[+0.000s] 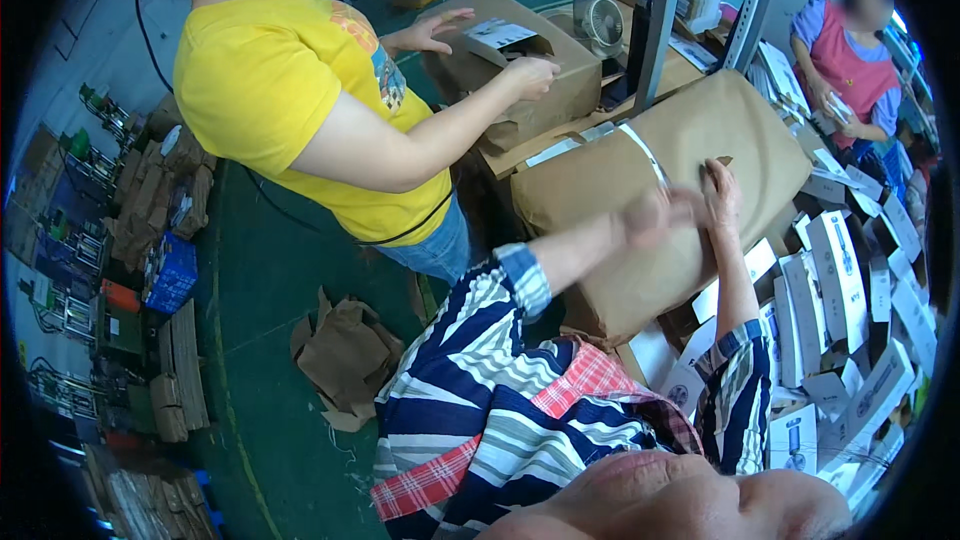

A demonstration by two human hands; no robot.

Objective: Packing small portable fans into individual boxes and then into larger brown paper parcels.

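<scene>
A large bundle wrapped in brown paper [690, 155] lies in front of me, with a narrow white strap [643, 152] across it. My right hand [724, 202] rests on its top, fingers curled in at a small raised flap of the brown paper. Over the middle of the bundle, close beside the right, my left hand [662, 217] is smeared by motion; its fingers cannot be made out. Whether it touches the paper is unclear.
Many white printed cartons [838, 265] are heaped at the right. A co-worker in a yellow shirt [270, 80] handles a white carton on another brown package [560, 65]. A metal post [660, 20] and small fan [603, 22] stand beyond. Crumpled brown paper [348, 355] lies on the floor.
</scene>
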